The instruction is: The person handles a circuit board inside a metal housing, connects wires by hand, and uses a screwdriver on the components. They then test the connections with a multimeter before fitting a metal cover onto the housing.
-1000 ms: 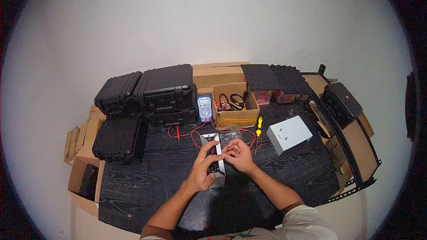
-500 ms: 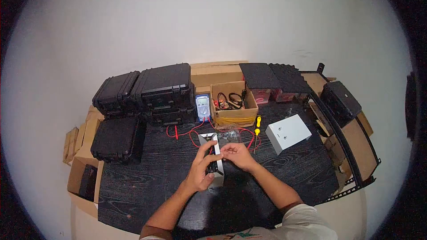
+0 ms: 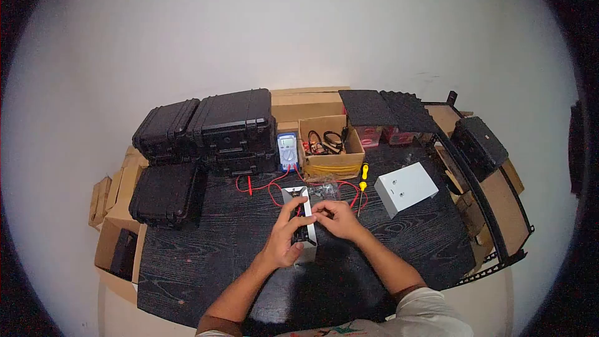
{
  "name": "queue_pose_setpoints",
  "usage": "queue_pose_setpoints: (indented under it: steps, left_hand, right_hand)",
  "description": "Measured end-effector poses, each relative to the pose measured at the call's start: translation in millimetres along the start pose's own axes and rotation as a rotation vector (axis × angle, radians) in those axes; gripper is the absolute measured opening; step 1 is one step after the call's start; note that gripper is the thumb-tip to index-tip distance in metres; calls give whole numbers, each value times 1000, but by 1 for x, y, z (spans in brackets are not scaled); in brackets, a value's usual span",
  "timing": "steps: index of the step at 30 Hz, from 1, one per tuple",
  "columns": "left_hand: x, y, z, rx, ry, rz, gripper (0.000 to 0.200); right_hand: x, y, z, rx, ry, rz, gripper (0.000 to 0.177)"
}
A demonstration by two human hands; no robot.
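A white open-sided metal box [image 3: 307, 254] with dark parts and some red wire inside stands on the black table before me. My left hand [image 3: 284, 240] grips it from the left, fingers reaching across its open side. At the box's right edge, the thumb and fingers of my right hand [image 3: 337, 218] are pinched together; whatever is between them is too small to make out. Just behind lies a clear plastic bag [image 3: 324, 190] of small parts. To the right rests a white cover [image 3: 407, 190] with two round fittings.
A blue multimeter [image 3: 287, 151] with red leads stands beside a cardboard box [image 3: 334, 161] of cables. A yellow-handled screwdriver [image 3: 364, 178] lies right of it. Black hard cases [image 3: 231, 118] are stacked at the back left. A metal-framed shelf [image 3: 477, 181] borders the right side.
The view has shifted slightly, so things appear a little further right. My right fingers have moved a little at the box's edge; the left hand keeps its hold.
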State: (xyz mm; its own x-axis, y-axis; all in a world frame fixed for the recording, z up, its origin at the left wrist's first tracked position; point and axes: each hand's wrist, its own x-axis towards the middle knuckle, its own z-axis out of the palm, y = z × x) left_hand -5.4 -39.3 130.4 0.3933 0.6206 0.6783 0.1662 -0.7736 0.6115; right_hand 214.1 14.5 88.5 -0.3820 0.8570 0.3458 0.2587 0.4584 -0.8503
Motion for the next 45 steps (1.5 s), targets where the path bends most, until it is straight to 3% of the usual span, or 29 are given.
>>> queue_pose_setpoints:
  steps: [22,25,37,45]
  left_hand:
    - [0,2,1,7,0,-6,74]
    - [1,5,0,5,-1,-12,74]
    - [0,2,0,12,-2,-5,75]
    - [1,4,-1,1,-1,-11,74]
  right_hand:
    - [-1,-2,-3,88,-64,-26,15]
    - [-1,2,2,208,-46,2,15]
    - [0,10,4,162,-39,42,14]
    - [1,21,7,421,-86,145,12]
